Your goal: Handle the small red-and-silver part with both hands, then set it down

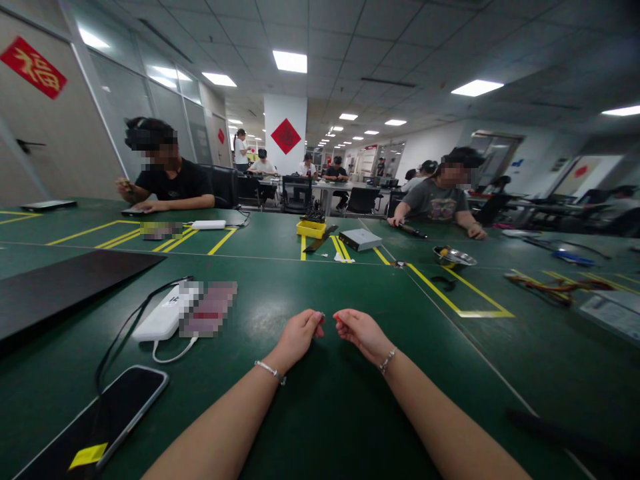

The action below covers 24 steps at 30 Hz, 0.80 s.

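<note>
My left hand [300, 333] is closed in a pinch just above the green table [280, 280]. A tiny dark speck shows at its fingertips, too small to name. Facing it across a narrow gap, my right hand [362, 331] is pinched too. Something small and orange-red peeks out at its fingertips, and I cannot make out what it is. Both wrists wear bracelets, and the two hands do not touch each other.
Left of my hands lie a white power bank [163, 317], a blurred phone [209, 310] with cables, another phone [105, 420] and a black panel [65, 287]. Ahead are a yellow bin [311, 230] and a grey metal box [360, 239]. Two people sit across the table.
</note>
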Available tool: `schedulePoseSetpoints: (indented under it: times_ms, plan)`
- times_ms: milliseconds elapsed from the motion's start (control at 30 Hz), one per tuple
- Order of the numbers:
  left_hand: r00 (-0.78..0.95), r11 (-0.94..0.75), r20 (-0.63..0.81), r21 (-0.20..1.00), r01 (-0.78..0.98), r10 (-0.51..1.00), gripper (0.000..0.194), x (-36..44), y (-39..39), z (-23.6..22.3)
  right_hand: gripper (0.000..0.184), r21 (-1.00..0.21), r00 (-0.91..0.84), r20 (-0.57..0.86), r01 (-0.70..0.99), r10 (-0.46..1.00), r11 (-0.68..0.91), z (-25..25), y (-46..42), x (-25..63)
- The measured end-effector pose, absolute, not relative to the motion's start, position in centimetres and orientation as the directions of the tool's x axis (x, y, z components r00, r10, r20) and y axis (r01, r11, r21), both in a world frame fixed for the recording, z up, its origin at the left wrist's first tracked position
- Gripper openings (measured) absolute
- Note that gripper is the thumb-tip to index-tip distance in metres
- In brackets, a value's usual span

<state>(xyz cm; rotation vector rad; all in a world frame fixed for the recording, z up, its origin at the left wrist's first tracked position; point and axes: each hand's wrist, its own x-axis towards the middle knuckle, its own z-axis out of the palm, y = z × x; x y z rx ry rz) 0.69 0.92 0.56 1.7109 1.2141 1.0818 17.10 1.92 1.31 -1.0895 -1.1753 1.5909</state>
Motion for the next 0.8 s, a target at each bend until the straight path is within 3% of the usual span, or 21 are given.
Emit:
schedulePoseSetpoints:
  times_ms: [300,800]
  plan:
    - [0.14,-0.254,0.221,0.922,0.293,0.965,0.021,0.72,1.25,-0.25,0.022,-0.973,-0.236,-0.174,-0.107,0.956,-0.204,1.27,1.91,17.09]
    - [0.134,-0.274,0.241,0.887,0.373,0.961,0.012,0.68,1.14,-0.13,0.021,-0.969,-0.237,-0.192,-0.107,0.952,-0.222,1.22,1.98,17.15]
